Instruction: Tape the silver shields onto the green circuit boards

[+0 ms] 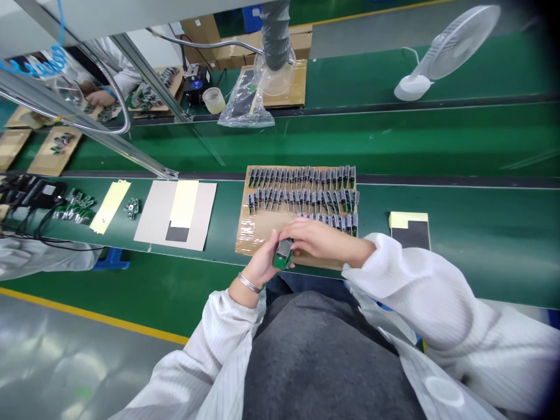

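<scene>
Between my two hands is a small green circuit board [283,254] with a grey block on its top. My left hand [263,260], with a silver bangle at the wrist, is closed around its left side. The fingers of my right hand [315,237] are pinched on its upper right edge; the fingertips are partly hidden. Under and beyond my hands lies a cardboard sheet [258,229] with rows of similar boards [301,199] standing on edge. My right forearm covers part of the nearest row.
Left of the cardboard lie a grey sheet [151,219] with a yellow and black pad, a loose board [132,207] and a yellow strip [111,205]. A black pad [410,235] lies right. A ducted hose [276,35] hangs ahead; a white fan [455,46] stands beyond. Another person's hand [101,97] shows upper left.
</scene>
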The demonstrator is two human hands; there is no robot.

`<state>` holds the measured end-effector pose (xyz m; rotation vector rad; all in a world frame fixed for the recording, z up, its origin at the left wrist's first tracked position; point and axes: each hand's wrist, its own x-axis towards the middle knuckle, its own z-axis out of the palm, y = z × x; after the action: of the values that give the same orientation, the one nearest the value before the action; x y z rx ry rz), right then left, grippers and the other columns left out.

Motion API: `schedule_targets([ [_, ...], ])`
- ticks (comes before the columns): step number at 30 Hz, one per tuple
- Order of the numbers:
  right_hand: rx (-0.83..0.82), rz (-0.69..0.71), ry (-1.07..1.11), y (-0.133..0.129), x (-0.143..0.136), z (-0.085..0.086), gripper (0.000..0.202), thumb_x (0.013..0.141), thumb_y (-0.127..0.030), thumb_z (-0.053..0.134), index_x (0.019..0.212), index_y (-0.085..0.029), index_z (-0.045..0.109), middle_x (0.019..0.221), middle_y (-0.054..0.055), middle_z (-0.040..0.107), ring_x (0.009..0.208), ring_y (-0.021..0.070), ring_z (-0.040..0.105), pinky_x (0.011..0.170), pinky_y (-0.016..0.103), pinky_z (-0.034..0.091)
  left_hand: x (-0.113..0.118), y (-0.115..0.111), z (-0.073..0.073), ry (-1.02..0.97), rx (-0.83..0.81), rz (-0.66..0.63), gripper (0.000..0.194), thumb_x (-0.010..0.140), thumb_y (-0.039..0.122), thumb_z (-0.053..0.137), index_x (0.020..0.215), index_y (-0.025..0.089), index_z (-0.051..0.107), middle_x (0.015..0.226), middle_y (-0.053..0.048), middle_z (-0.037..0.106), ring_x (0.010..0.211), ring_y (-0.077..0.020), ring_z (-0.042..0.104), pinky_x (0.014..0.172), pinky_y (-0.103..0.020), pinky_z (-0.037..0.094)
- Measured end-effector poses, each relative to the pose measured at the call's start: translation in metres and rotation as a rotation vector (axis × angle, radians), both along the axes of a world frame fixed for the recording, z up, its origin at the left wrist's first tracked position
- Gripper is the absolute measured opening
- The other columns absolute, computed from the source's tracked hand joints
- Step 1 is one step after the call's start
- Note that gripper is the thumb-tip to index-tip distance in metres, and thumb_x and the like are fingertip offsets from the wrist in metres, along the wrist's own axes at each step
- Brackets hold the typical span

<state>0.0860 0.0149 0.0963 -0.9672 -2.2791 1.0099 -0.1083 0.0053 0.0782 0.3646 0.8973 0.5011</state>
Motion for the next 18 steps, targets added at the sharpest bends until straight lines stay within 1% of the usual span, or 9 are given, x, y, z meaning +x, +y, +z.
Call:
schedule_targets([
  [3, -0.006, -0.048, 0.054, -0.003, 0.002, -0.005, 0.031, 0.091, -0.009, 0.069, 0.119, -0.024, 0.073, 0.119, 0.005, 0.076, 0.115, 0.0238, 0.066, 0.104, 0.044, 0.05, -0.004, -0.001, -0.004, 0.031, 0.046, -0.001, 0.05, 0.082, 0.06, 0.077, 0.101, 0.014, 0.071, 0.088, -0.008, 0.073, 0.078, -0.0204, 0.07, 0.058, -0.028, 0.057],
  [5, -0.022, -0.148, 0.109, -0.009, 0.005, -0.007, 0.037, 0.09, -0.01, 0.072, 0.123, -0.025, 0.071, 0.124, 0.006, 0.075, 0.118, 0.024, 0.066, 0.106, 0.045, 0.049, -0.006, 0.0, -0.006, 0.059, 0.076, -0.006, 0.05, 0.081, 0.059, 0.077, 0.102, 0.014, 0.069, 0.09, -0.008, 0.072, 0.081, -0.0205, 0.07, 0.06, -0.028, 0.058],
  [7, -0.053, -0.29, 0.134, -0.016, 0.004, -0.009, 0.034, 0.09, -0.012, 0.072, 0.121, -0.025, 0.072, 0.12, 0.006, 0.076, 0.115, 0.024, 0.067, 0.102, 0.044, 0.053, -0.006, 0.001, -0.008, 0.094, 0.119, -0.011, 0.052, 0.081, 0.062, 0.076, 0.103, 0.015, 0.068, 0.091, -0.008, 0.072, 0.083, -0.0204, 0.07, 0.061, -0.029, 0.058],
  [9, -0.094, -0.381, 0.133, -0.022, 0.0, -0.012, 0.033, 0.091, -0.014, 0.072, 0.122, -0.025, 0.072, 0.117, 0.007, 0.075, 0.108, 0.0233, 0.069, 0.093, 0.041, 0.057, -0.004, 0.001, -0.008, 0.14, 0.182, -0.026, 0.055, 0.082, 0.065, 0.073, 0.106, 0.016, 0.066, 0.094, -0.008, 0.071, 0.082, -0.0197, 0.069, 0.061, -0.029, 0.059],
  [11, -0.117, -0.377, 0.13, -0.025, -0.006, -0.015, 0.037, 0.091, -0.015, 0.072, 0.127, -0.024, 0.071, 0.12, 0.009, 0.072, 0.108, 0.0233, 0.068, 0.092, 0.04, 0.059, -0.002, 0.0, -0.009, 0.194, 0.263, -0.062, 0.058, 0.082, 0.067, 0.07, 0.11, 0.017, 0.065, 0.098, -0.008, 0.071, 0.083, -0.0197, 0.068, 0.06, -0.029, 0.058],
  [14, -0.122, -0.302, 0.124, -0.025, -0.011, -0.017, 0.037, 0.093, -0.015, 0.07, 0.129, -0.024, 0.071, 0.123, 0.01, 0.07, 0.115, 0.0243, 0.066, 0.1, 0.043, 0.056, -0.003, 0.001, -0.009, 0.295, 0.409, -0.165, 0.06, 0.08, 0.065, 0.072, 0.113, 0.015, 0.065, 0.102, -0.011, 0.07, 0.084, -0.0228, 0.068, 0.059, -0.032, 0.059],
  [15, -0.131, -0.294, 0.122, -0.024, -0.01, -0.017, 0.039, 0.093, -0.015, 0.07, 0.13, -0.024, 0.07, 0.124, 0.01, 0.07, 0.114, 0.0243, 0.066, 0.1, 0.043, 0.056, -0.005, 0.003, -0.01, 0.341, 0.467, -0.202, 0.059, 0.081, 0.063, 0.072, 0.115, 0.015, 0.064, 0.103, -0.011, 0.069, 0.085, -0.0244, 0.068, 0.061, -0.034, 0.059],
  [17, -0.163, -0.334, 0.123, -0.025, -0.006, -0.017, 0.046, 0.091, -0.017, 0.071, 0.136, -0.024, 0.066, 0.126, 0.011, 0.068, 0.105, 0.0232, 0.068, 0.093, 0.042, 0.059, -0.008, 0.008, -0.012, 0.466, 0.606, -0.25, 0.055, 0.083, 0.055, 0.072, 0.12, 0.014, 0.063, 0.108, -0.014, 0.068, 0.094, -0.0284, 0.068, 0.071, -0.042, 0.061],
  [18, -0.18, -0.381, 0.121, -0.026, -0.003, -0.017, 0.049, 0.09, -0.018, 0.073, 0.137, -0.025, 0.065, 0.125, 0.011, 0.068, 0.099, 0.0223, 0.069, 0.088, 0.042, 0.06, -0.009, 0.012, -0.013, 0.548, 0.687, -0.258, 0.053, 0.084, 0.049, 0.072, 0.123, 0.014, 0.062, 0.114, -0.015, 0.066, 0.103, -0.0311, 0.066, 0.081, -0.047, 0.06],
])
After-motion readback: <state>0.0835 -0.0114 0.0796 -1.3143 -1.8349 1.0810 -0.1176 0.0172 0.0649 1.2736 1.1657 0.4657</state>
